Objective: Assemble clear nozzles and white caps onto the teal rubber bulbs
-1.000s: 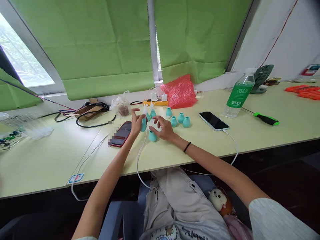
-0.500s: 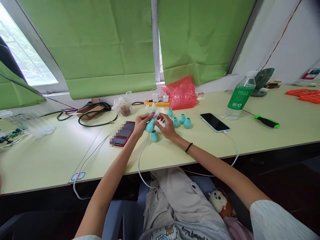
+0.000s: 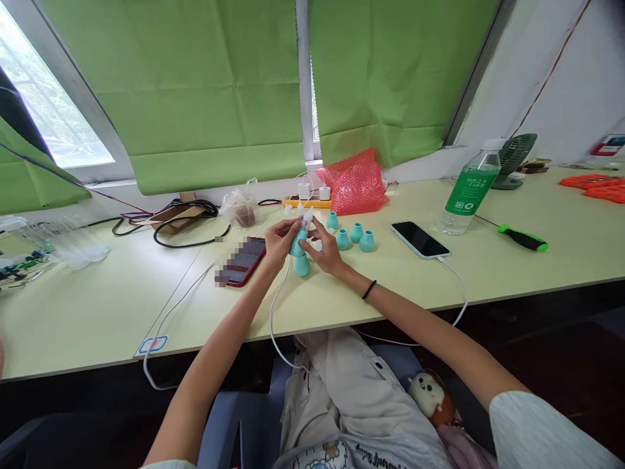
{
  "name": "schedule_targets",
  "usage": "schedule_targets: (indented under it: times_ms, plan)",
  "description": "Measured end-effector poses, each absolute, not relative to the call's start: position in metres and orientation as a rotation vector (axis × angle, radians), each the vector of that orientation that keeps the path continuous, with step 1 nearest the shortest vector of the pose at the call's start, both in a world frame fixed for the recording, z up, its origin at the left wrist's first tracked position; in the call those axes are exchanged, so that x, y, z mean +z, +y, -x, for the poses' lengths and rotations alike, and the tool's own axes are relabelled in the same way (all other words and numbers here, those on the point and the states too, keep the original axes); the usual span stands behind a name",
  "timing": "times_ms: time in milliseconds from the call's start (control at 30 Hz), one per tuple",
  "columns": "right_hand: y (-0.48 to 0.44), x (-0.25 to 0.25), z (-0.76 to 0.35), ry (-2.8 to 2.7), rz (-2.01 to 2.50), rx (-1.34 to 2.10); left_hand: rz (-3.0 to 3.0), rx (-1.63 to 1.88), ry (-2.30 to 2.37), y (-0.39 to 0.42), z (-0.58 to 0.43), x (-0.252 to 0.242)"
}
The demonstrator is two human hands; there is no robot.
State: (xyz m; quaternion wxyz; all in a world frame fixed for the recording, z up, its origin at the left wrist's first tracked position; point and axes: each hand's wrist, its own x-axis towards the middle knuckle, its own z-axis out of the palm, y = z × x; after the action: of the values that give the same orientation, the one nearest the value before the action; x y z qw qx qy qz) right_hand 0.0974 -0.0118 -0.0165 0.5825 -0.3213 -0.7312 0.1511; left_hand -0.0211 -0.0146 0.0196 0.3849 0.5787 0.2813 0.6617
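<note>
My left hand (image 3: 278, 241) is closed around a small teal squeeze bulb (image 3: 297, 245), held just above the table. A translucent pointed nozzle (image 3: 307, 217) sits at the bulb's neck, tilted up to the right. My right hand (image 3: 326, 250) pinches at the nozzle, with other fingers beside the bulb. Whether the nozzle is fully seated, I cannot tell. Directly below is another teal bulb (image 3: 301, 266), upright on the table. Several open-necked bulbs (image 3: 366, 241) stand right of my hands. Behind my fingers, white nozzle tips (image 3: 299, 208) point upward; their lower parts are mostly hidden.
A red-cased phone (image 3: 244, 264) lies left of my hands, a white-edged phone (image 3: 420, 240) with a cable at right. Farther right are a water bottle (image 3: 469, 189) and a screwdriver (image 3: 522, 238). Red bubble wrap (image 3: 354, 185) and a power strip (image 3: 317, 203) lie behind.
The held bulb has turned in my fingers, so its nozzle now points up more plainly to the right. My right fingers have shifted around it. The other bulbs stay in place.
</note>
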Motion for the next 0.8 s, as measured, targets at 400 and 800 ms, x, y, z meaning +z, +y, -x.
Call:
schedule_targets:
  times_ms: [400,800]
  plan:
    - [-0.019,-0.005,-0.1,-1.666,0.823,-0.001,-1.564,1.77,0.795,-0.026,0.014,0.023]
    - [-0.01,-0.011,-0.111,-2.028,0.94,-0.427,-1.416,1.162,1.007,0.008,0.037,0.002]
